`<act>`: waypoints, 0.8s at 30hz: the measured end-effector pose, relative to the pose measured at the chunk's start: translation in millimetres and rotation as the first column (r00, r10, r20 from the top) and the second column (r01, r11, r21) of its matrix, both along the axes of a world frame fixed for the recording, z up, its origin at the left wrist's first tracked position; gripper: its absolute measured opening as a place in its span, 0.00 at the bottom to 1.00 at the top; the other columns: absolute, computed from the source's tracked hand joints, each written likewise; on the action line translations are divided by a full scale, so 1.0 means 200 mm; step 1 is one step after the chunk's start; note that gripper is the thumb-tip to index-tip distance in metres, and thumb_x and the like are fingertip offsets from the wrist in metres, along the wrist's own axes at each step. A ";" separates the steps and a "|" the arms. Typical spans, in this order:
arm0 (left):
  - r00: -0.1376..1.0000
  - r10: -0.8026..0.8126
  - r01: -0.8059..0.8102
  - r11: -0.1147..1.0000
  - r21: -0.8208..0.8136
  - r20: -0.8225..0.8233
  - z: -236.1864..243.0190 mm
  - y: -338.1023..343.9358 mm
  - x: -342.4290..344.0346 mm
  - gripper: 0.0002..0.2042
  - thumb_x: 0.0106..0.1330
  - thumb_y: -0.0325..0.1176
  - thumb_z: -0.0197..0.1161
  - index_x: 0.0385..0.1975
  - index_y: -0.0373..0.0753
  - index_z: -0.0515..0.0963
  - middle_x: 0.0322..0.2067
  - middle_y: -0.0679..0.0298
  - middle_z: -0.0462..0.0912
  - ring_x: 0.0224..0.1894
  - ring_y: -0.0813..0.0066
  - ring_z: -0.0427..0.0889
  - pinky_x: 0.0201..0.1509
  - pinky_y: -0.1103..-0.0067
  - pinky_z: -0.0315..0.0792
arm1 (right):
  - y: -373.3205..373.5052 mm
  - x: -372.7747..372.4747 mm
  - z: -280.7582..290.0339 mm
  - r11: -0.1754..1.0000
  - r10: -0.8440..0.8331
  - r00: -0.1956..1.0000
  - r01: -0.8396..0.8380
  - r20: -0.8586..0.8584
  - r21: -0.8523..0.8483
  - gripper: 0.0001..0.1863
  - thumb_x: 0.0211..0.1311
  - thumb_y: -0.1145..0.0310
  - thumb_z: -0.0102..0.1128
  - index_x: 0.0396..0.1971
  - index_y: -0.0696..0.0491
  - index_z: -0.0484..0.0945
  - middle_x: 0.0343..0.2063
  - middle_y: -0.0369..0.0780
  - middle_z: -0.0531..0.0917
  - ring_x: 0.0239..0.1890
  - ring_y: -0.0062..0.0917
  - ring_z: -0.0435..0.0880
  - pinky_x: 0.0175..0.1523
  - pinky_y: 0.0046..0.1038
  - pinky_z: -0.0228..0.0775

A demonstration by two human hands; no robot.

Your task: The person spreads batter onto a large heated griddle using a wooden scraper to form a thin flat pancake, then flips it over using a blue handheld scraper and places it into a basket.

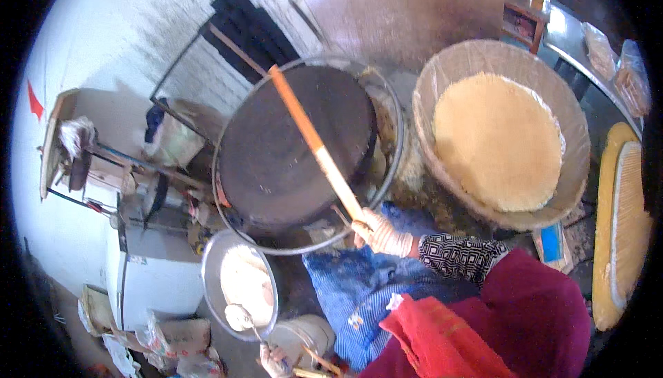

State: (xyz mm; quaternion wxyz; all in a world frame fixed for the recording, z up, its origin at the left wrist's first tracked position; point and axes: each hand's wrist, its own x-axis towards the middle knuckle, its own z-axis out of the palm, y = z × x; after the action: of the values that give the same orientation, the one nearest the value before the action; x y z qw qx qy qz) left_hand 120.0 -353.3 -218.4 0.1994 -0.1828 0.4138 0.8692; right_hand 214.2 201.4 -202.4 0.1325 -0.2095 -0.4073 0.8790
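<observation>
My gloved right hand (383, 234) grips the pale end of a long wooden bar (298, 114), which slants across a large round black griddle (255, 150) ringed by a metal rim. Low in the picture my gloved left hand (275, 359) holds a metal ladle (239, 318) by its handle. The ladle's bowl, coated in pale batter, is over a metal basin (210, 274) of batter (245, 274). Beside the left hand is a bucket (314, 330) with wooden sticks (319, 359).
At right stands a broad lined basket (435, 60) holding round yellow sheets (497, 140), with a yellow oval board (608, 226) beyond it and a metal counter (566, 33) with bagged items behind. A white cabinet (155, 281), metal rack and sacks (179, 336) crowd the left side.
</observation>
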 end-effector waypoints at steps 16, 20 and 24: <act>0.157 -0.903 -0.489 0.281 -0.826 -0.400 0.28 1.70 -0.25 0.31 0.67 0.27 0.55 0.70 0.51 0.57 0.28 0.62 0.74 0.21 0.66 0.76 0.22 0.72 0.71 | 1.00 -0.12 -0.25 0.211 -0.485 0.830 -0.195 0.276 0.958 0.14 0.61 0.60 0.59 0.36 0.57 0.73 0.33 0.53 0.81 0.37 0.49 0.81 0.43 0.43 0.74; 0.139 -0.989 -0.659 -0.048 -0.750 -0.059 0.25 1.84 -0.27 0.29 0.63 0.29 0.59 0.65 0.59 0.65 0.31 0.56 0.74 0.27 0.54 0.79 0.30 0.63 0.76 | 1.03 -0.10 -0.25 0.213 -0.492 0.820 -0.213 0.294 0.953 0.18 0.63 0.58 0.56 0.44 0.58 0.73 0.38 0.56 0.80 0.43 0.51 0.80 0.50 0.46 0.73; 0.052 -0.984 -0.619 0.100 -0.779 -0.168 0.24 1.89 -0.34 0.31 0.62 0.27 0.58 0.65 0.62 0.65 0.33 0.58 0.74 0.29 0.55 0.80 0.30 0.64 0.76 | 1.10 -0.09 -0.24 0.213 -0.464 0.830 -0.234 0.309 0.949 0.18 0.62 0.59 0.57 0.42 0.58 0.73 0.37 0.56 0.80 0.42 0.50 0.80 0.50 0.45 0.73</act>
State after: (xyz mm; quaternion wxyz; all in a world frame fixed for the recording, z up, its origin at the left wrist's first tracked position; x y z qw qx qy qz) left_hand 51.7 24.0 -170.9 -0.0915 0.4686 0.8687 0.1320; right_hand 195.7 422.3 -251.3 0.1821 -0.3483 -0.8634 0.3162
